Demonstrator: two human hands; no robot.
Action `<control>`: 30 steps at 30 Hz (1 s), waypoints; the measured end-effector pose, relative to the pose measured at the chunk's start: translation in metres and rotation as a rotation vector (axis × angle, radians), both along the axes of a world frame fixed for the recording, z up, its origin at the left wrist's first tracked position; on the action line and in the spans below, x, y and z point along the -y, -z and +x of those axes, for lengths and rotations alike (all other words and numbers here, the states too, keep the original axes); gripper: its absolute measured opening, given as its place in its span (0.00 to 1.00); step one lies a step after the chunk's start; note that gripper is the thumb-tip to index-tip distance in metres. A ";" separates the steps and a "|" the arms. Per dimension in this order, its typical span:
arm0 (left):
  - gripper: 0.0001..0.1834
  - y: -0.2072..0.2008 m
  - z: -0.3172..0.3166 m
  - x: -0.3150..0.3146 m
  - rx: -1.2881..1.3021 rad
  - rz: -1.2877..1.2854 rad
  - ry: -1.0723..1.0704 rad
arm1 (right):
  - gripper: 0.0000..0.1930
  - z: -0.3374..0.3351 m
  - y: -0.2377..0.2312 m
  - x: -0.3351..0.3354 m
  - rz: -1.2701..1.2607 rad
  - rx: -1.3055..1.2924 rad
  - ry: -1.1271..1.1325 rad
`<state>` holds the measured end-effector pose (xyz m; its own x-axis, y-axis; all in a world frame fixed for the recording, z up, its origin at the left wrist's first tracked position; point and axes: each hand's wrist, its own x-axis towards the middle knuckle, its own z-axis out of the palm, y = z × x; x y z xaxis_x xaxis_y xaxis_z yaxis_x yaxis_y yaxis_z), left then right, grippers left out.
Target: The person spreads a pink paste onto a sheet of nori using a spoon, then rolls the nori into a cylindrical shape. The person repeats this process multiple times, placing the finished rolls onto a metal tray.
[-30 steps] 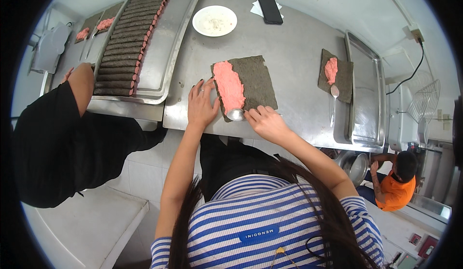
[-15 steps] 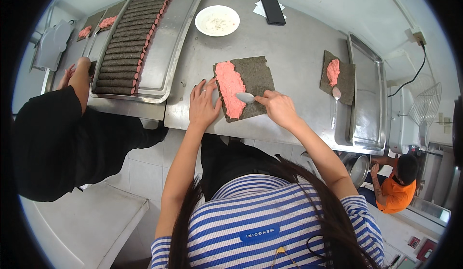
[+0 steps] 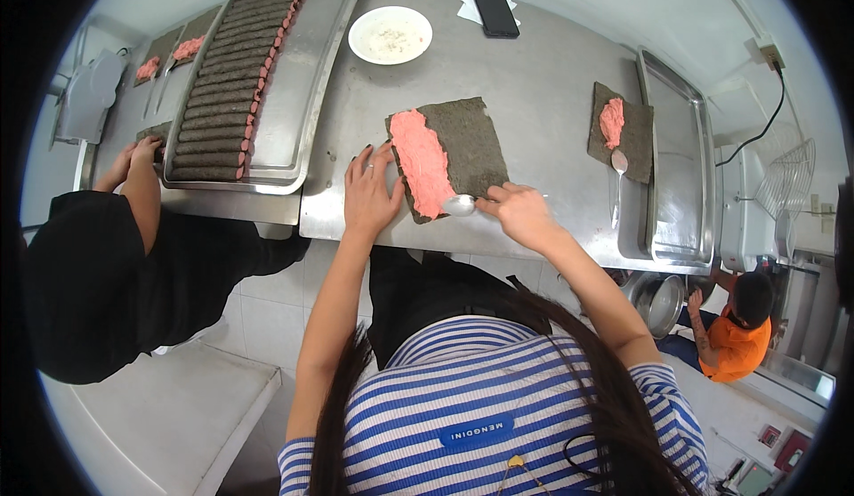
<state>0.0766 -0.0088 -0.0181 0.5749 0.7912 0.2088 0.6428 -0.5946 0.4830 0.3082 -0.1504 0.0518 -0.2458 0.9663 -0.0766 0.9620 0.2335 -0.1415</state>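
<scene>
Sheet (image 3: pixel 476 145): lay near the front of the table (image 3: pixel 560 140), open room rightward!
Left hand (image 3: pixel 372 195): fingers spread at its left edge.
Right hand (image 3: pixel 520 214): gripped the spoon (image 3: pixel 459 205), which had slid frontward!

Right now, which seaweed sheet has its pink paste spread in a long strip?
The middle sheet, between the striped-shirt person's left hand and right hand; the far-right sheet and two upper-left ones bear smaller pink mounds.
</scene>
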 end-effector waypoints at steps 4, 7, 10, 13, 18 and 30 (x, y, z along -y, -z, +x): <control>0.21 0.000 -0.001 0.000 0.005 -0.008 -0.003 | 0.15 0.017 -0.025 -0.006 0.015 -0.093 0.052; 0.22 0.001 -0.001 -0.001 0.028 -0.004 -0.003 | 0.16 0.020 -0.033 -0.014 0.058 -0.118 0.110; 0.22 0.000 -0.001 0.000 0.033 -0.013 -0.002 | 0.18 0.020 -0.028 -0.032 0.069 -0.121 0.139; 0.22 0.001 -0.001 -0.001 0.035 -0.005 0.001 | 0.18 0.012 -0.020 -0.067 0.049 -0.106 0.118; 0.22 0.001 -0.002 -0.001 0.022 0.013 -0.006 | 0.18 0.005 -0.011 -0.111 0.017 -0.014 0.033; 0.23 0.002 -0.002 -0.001 0.003 0.007 -0.008 | 0.15 0.000 -0.009 -0.093 -0.014 0.057 -0.175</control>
<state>0.0746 -0.0075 -0.0200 0.5682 0.7939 0.2164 0.6459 -0.5933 0.4804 0.3080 -0.0577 0.0608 -0.4046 0.9080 -0.1086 0.9136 0.3961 -0.0920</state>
